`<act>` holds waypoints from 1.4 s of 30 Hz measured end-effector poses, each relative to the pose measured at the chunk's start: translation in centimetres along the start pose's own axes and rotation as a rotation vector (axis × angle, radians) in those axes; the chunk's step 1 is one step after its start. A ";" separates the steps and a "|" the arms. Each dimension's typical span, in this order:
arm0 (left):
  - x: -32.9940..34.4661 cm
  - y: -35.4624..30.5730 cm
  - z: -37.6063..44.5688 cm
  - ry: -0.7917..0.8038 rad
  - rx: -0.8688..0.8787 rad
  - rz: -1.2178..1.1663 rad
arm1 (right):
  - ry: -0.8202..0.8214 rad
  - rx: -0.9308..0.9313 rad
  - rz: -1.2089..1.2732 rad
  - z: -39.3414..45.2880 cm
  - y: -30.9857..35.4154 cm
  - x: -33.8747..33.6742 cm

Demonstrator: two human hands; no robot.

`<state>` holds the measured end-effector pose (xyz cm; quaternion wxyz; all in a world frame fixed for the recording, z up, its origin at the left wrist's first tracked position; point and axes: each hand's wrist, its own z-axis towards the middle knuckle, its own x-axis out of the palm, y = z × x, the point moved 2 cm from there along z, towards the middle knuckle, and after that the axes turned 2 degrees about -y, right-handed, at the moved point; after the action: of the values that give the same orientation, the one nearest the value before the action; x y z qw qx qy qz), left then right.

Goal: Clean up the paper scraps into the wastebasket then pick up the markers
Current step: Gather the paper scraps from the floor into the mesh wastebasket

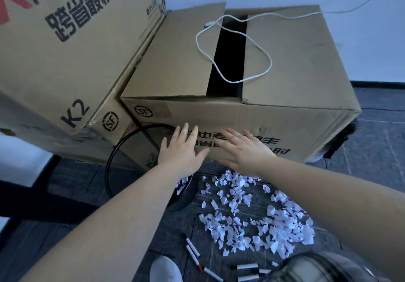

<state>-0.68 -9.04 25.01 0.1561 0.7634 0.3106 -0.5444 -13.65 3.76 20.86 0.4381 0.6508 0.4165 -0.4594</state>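
White paper scraps [252, 213] lie scattered over the dark floor at the lower right. A black wire wastebasket [122, 150] stands to their left with a few scraps inside, partly hidden by my left forearm. My left hand [179, 148] is held flat and spread above the basket's far rim, holding nothing. Beside it my right hand [243, 148] is also spread flat and holds nothing, above the far edge of the scraps. Several white markers [192, 248] lie on the floor near the bottom, close to my shoe.
A large cardboard box [295, 62] with half-open flaps and a white cable [234, 47] on top stands right behind my hands. A taller printed box [65, 40] leans at the left. My grey shoe [166, 268] and a dark bag [324, 268] sit at the bottom.
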 end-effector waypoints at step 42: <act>33.2 -2.4 10.9 0.086 0.258 -0.098 | 0.195 -0.092 0.086 1.7 -10.4 28.1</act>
<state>-3.08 -3.41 -9.44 0.0164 0.7836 0.2814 -0.5537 -17.42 8.89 -8.44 0.4442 0.6888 0.4495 -0.3552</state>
